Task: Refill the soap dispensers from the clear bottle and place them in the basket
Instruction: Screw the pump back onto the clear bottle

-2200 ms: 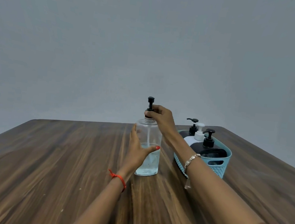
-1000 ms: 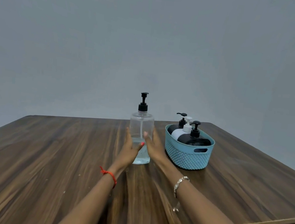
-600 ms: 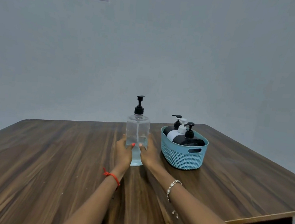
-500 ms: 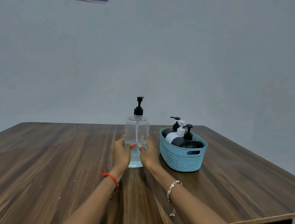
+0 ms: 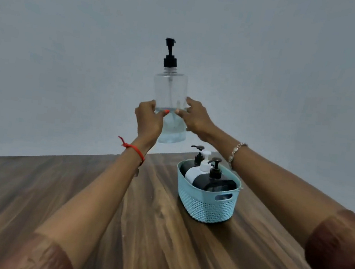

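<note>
You hold the clear bottle (image 5: 169, 102) in the air with both hands, in the upper middle of the frame, well above the worktop (image 5: 32, 195). Your left hand (image 5: 148, 121) presses its left side and your right hand (image 5: 196, 117) presses its right side; the fingers (image 5: 189, 101) of both are curled against the bottle, not fully closed around it. The bottle stands upright, its black pump (image 5: 170, 54) on top, and liquid fills only its lower part. Below, at right of center, the blue basket (image 5: 206, 206) sits on the worktop with three soap dispensers (image 5: 209, 177) inside, two black and one white.
</note>
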### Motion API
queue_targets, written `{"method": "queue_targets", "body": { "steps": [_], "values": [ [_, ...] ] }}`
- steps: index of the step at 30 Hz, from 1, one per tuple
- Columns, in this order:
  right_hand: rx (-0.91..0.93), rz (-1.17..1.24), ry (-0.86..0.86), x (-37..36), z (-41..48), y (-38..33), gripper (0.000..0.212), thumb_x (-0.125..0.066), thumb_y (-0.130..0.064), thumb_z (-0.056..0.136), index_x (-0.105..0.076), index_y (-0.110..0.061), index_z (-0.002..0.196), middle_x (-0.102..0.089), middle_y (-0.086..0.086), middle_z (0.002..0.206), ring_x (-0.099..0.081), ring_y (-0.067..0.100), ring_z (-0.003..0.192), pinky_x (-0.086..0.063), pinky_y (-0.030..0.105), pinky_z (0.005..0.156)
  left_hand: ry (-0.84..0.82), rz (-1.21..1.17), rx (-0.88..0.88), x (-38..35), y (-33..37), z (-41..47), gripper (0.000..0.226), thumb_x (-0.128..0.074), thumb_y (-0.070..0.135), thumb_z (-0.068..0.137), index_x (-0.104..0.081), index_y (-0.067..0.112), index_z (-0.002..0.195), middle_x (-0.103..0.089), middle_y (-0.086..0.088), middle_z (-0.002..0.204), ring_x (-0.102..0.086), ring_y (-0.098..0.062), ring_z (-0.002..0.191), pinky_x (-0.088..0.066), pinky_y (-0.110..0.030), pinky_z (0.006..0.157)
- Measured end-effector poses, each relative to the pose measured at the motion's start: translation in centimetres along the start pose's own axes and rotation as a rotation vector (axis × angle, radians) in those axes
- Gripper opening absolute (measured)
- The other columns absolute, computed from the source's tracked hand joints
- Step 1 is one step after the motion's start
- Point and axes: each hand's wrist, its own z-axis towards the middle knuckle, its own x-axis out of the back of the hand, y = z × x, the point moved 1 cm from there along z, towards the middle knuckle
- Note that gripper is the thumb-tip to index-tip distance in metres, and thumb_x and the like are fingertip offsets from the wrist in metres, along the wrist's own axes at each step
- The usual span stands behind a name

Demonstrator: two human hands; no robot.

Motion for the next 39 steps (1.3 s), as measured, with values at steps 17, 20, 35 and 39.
{"method": "queue_targets", "body": {
  "steps": [17, 20, 35, 39],
  "values": [
    [-0.174, 0.164, 0.117, 4.1, 14.3, 23.1, 0.048, -0.058, -0.003, 0.088, -0.046, -0.01, 0.134, -0.06, -0.003, 0.107, -0.059, 0.004, 0.093, -0.051, 0.013, 0.068, -0.523, -0.034, 0.097, -19.3, -15.0, 10.3, 0.022, -0.038, 0.014, 0.1, -0.056, 0.0, 0.098, -0.062, -0.011, 0.096, -0.057, -0.03, 0.093, -0.048, -0.039, 0.083],
    [-0.239, 0.149, 0.098, 3.9, 15.7, 27.1, 0.05, -0.058, -0.003, 0.088, -0.045, -0.013, 0.135, -0.058, -0.006, 0.111, -0.055, 0.013, 0.105, -0.05, 0.03, 0.085, -0.6, -0.082, 0.21, -21.7, -18.3, 10.2, 0.019, -0.036, 0.012, 0.1, -0.052, 0.011, 0.089, -0.058, -0.011, 0.096, -0.055, -0.025, 0.096, -0.045, -0.038, 0.09],
    [-0.367, 0.144, 0.079, 2.8, 15.1, 36.2, 0.053, -0.057, 0.004, 0.085, -0.045, -0.01, 0.135, -0.056, -0.016, 0.111, -0.051, -0.005, 0.1, -0.044, 0.0, 0.071, -0.872, -0.107, 0.469, -25.4, -25.4, 7.9, 0.053, -0.036, 0.013, 0.1, -0.015, 0.007, 0.149, -0.021, -0.009, 0.157, -0.023, -0.022, 0.143, -0.022, -0.043, 0.118],
    [-0.368, 0.131, 0.078, 2.7, 14.4, 36.6, 0.053, -0.057, 0.001, 0.087, -0.042, -0.01, 0.137, -0.055, 0.002, 0.128, -0.048, 0.007, 0.11, -0.041, 0.021, 0.094, -0.908, -0.115, 0.408, -25.2, -25.3, 7.3, 0.048, -0.035, 0.013, 0.101, -0.024, 0.012, 0.147, -0.032, -0.006, 0.152, -0.03, -0.021, 0.14, -0.024, -0.043, 0.117]
  ]
}}
